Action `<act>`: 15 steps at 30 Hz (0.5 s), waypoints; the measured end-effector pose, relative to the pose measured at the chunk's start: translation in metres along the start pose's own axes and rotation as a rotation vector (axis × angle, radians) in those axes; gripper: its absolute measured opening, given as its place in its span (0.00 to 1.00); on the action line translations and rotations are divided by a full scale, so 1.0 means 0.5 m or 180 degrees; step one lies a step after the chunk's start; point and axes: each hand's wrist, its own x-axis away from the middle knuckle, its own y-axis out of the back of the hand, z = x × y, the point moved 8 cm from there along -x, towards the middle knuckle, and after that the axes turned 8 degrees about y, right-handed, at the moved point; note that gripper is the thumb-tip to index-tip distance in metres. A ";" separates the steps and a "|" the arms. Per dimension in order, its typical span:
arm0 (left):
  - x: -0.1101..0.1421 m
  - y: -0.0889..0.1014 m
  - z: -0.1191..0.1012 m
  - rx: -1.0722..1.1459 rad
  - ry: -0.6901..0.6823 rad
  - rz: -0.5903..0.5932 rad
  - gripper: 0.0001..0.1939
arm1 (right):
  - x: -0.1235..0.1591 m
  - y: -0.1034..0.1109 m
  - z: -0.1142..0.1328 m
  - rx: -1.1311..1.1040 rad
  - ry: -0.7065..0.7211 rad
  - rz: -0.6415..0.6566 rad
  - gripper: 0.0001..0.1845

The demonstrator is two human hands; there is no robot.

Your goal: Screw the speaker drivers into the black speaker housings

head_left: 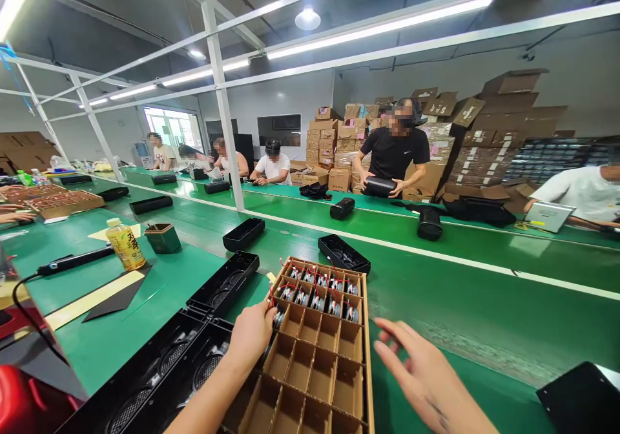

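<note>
Speaker (278, 320) in narrow pinch of left grip (250, 336), apparently to clear carton (369, 350) dividers toward table's (455, 298) near edge; right grip (414, 356) loosely open, empty.

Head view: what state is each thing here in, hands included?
Brown partitioned cardboard box: open, partly filled
Yellow-labelled plastic bottle: upright, capped
Small dark-green box: open-topped
Round white ceiling lamp: lit
Left hand: fingers curled, box's left side
Right hand: open, empty
</note>
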 end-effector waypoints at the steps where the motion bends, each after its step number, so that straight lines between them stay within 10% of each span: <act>1: -0.005 -0.002 -0.004 -0.0011 0.0055 -0.0014 0.15 | -0.049 -0.025 -0.001 0.0061 0.0028 0.0124 0.22; 6: -0.017 -0.010 -0.008 0.0064 0.0314 -0.0194 0.15 | -0.234 -0.129 0.009 0.0439 0.0033 0.0566 0.18; 15: 0.005 -0.001 0.014 0.0731 0.0003 -0.0797 0.11 | -0.290 -0.182 0.030 0.0476 0.0373 0.0863 0.16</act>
